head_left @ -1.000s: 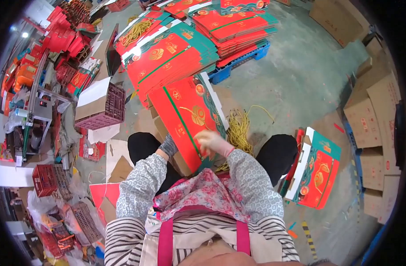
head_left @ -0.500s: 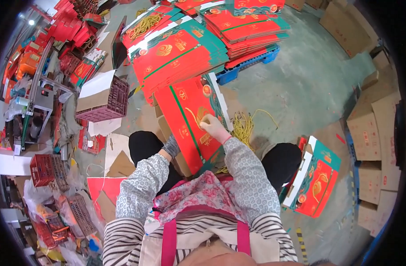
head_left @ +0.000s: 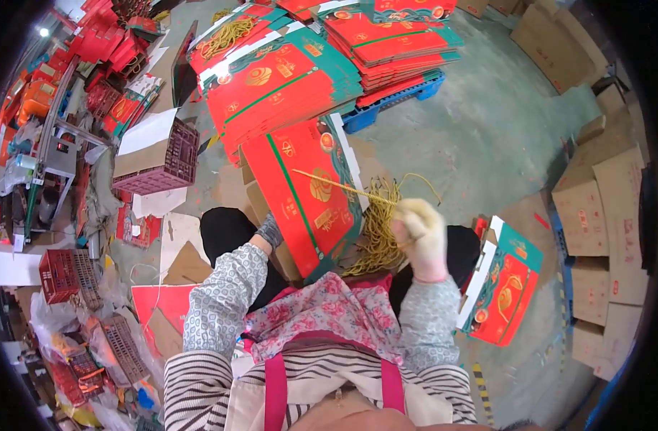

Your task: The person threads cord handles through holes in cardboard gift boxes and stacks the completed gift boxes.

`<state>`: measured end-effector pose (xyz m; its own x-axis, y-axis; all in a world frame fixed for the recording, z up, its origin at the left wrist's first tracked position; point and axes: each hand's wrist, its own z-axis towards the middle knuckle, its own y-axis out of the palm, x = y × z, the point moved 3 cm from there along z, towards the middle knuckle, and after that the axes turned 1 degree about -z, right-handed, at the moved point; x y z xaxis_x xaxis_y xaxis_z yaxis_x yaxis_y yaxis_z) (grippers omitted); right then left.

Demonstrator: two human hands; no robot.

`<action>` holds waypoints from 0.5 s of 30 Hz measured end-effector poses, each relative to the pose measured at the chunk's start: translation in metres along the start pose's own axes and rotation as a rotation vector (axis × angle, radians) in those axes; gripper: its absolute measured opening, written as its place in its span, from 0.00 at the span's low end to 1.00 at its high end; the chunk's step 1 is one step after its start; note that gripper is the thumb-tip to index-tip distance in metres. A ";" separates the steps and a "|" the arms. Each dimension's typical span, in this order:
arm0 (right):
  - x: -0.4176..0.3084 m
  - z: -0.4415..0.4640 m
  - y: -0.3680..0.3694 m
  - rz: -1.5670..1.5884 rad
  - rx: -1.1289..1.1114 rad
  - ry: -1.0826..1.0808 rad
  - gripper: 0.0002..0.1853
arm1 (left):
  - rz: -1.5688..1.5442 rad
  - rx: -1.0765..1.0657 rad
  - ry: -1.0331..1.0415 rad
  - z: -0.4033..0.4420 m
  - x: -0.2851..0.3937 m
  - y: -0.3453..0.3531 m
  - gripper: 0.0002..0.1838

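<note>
A flat red and green carton [head_left: 300, 194] leans tilted between my knees. My left hand [head_left: 270, 231], in a grey glove, is at its lower left edge, with the fingers hidden behind the carton. Right of the carton, my right hand [head_left: 419, 231], in a pale glove, is closed on a yellow cord [head_left: 343, 187]. That cord is stretched across the carton's face, its far end at the printed gold emblem. A bundle of yellow cords [head_left: 380, 226] lies just beside the carton, near my right hand.
Stacked red and green cartons [head_left: 278, 82] stand ahead, some on a blue pallet [head_left: 393, 102]. More cartons [head_left: 505, 287] lie at the right. Brown boxes [head_left: 584, 215] line the right side. A purple crate [head_left: 172, 158] and red crates [head_left: 59, 276] are at the left.
My right hand has moved right, off the carton's face, pulling the yellow cord out straight. My left hand has stayed at the carton's left edge.
</note>
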<state>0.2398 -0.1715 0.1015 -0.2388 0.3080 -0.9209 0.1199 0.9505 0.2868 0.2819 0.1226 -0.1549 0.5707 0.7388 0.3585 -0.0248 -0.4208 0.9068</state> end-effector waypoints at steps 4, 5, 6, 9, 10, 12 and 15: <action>-0.031 -0.018 -0.034 0.327 -0.313 -0.399 0.16 | 0.007 -0.025 -0.003 -0.001 0.003 0.002 0.20; -0.034 -0.022 -0.033 0.400 -0.254 -0.407 0.18 | 0.007 -0.026 -0.007 -0.004 0.002 0.001 0.20; -0.039 -0.027 -0.029 0.473 -0.191 -0.417 0.19 | 0.010 -0.030 -0.013 -0.005 0.002 0.000 0.20; -0.046 -0.033 -0.019 0.523 -0.149 -0.515 0.20 | 0.022 -0.034 -0.029 -0.010 0.007 -0.003 0.20; -0.046 -0.032 -0.019 0.496 -0.079 -0.545 0.19 | 0.024 -0.036 -0.035 -0.012 0.008 -0.004 0.20; -0.035 -0.018 -0.019 -0.099 0.042 -0.556 0.14 | 0.024 -0.045 -0.051 -0.011 0.006 -0.005 0.20; 0.021 0.021 0.024 -0.545 -0.104 -0.338 0.09 | 0.026 -0.066 -0.066 -0.008 0.007 -0.006 0.20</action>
<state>0.2583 -0.1433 0.0835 0.0796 -0.2332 -0.9692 -0.0306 0.9712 -0.2362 0.2796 0.1341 -0.1563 0.6219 0.6910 0.3686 -0.0929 -0.4022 0.9108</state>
